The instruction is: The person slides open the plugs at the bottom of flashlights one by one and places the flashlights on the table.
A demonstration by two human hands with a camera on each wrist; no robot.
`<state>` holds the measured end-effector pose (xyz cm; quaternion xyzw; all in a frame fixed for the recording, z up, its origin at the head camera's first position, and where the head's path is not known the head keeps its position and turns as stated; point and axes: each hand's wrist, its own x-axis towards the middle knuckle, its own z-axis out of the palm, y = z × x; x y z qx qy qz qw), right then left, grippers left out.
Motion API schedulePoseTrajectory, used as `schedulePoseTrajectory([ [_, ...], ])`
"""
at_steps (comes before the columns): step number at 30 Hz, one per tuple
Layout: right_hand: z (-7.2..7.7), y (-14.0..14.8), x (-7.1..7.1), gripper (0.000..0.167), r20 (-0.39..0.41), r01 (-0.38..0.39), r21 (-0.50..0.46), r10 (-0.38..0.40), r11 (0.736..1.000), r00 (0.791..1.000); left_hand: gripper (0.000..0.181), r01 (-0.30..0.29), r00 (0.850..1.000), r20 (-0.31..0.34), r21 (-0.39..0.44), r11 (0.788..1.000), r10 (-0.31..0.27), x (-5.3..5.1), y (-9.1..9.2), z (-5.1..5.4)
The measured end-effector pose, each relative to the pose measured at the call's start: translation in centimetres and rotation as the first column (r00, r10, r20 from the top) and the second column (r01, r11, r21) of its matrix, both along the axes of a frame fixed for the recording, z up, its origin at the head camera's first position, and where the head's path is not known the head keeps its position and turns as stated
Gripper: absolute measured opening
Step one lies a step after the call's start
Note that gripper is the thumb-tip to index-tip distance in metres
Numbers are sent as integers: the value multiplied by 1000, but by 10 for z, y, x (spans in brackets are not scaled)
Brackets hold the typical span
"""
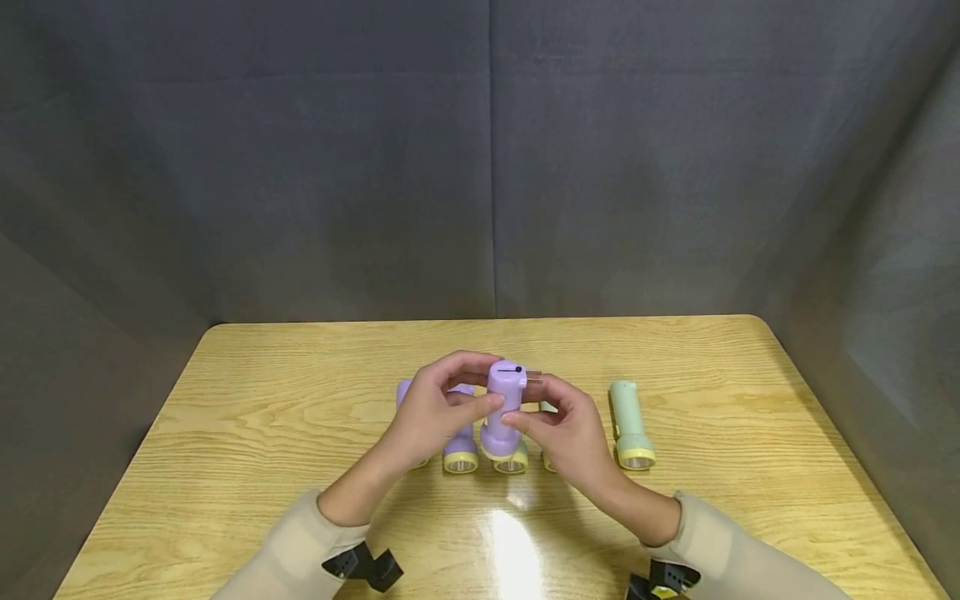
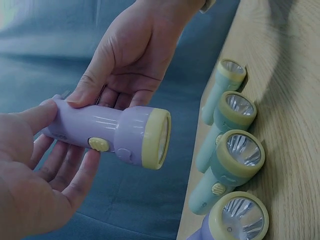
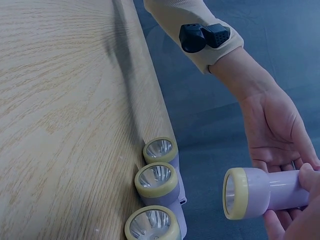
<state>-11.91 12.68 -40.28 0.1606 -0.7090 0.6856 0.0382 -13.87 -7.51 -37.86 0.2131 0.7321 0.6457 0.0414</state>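
Both hands hold a purple flashlight above the table, its yellow-rimmed lens end lower and towards the person. My left hand pinches the body from the left with thumb and fingers. From the right, my right hand grips it too, its thumb on the barrel. Thin metal plug prongs stick out to the right at the tail end, by the right fingers. A yellow switch shows on the flashlight's side in the left wrist view, close to the left fingertips.
Several flashlights lie in a row on the wooden table, lenses towards the person. Purple ones lie on the left; green ones, including a far-right flashlight, on the right. The hands partly hide the row. A dark curtain hangs behind.
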Motion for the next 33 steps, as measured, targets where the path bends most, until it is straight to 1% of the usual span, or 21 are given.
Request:
schedulePoseTrajectory([
  [6, 2, -1, 1, 30, 14, 14, 21, -14, 1000, 1000, 39, -62, 998, 7, -6, 998, 62, 2, 3, 2],
  [9, 1, -1, 1, 34, 16, 9, 23, -9, 1000, 1000, 38, -95, 995, 17, -5, 995, 95, 3, 4, 2],
  [11, 1, -2, 1, 39, 15, 1, 18, -1, 1000, 1000, 37, -117, 993, 28, 2, 993, 117, 2, 5, 3],
  [14, -1, -1, 1, 47, 13, -18, -5, 18, 1000, 1000, 37, -140, 989, 51, 35, 990, 138, 2, 7, 3],
  [17, -2, 0, 1, 50, 0, -43, -17, 43, 999, 999, 35, -148, 986, 85, 84, 985, 141, 1, 8, 3],
  [20, -4, 4, 3, 50, -37, -80, 6, 80, 997, 996, 34, -160, 982, 122, 112, 981, 147, -1, 8, 3],
  [22, -6, 7, 5, 54, -68, -105, 37, 107, 994, 992, 33, -180, 976, 148, 112, 977, 163, -2, 9, 4],
  [25, -9, 11, 8, 61, -122, -140, 83, 149, 987, 981, 33, -226, 961, 186, 102, 969, 205, -5, 9, 6],
  [29, -12, 11, 11, 73, -200, -191, 123, 213, 974, 956, 33, -284, 938, 230, 86, 955, 258, -7, 10, 9],
  [31, -13, 10, 13, 79, -224, -211, 132, 237, 968, 945, 33, -302, 930, 244, 82, 950, 275, -9, 11, 9],
  [33, -13, 8, 14, 82, -248, -214, 147, 245, 966, 937, 33, -315, 924, 254, 82, 946, 286, -10, 11, 9],
])
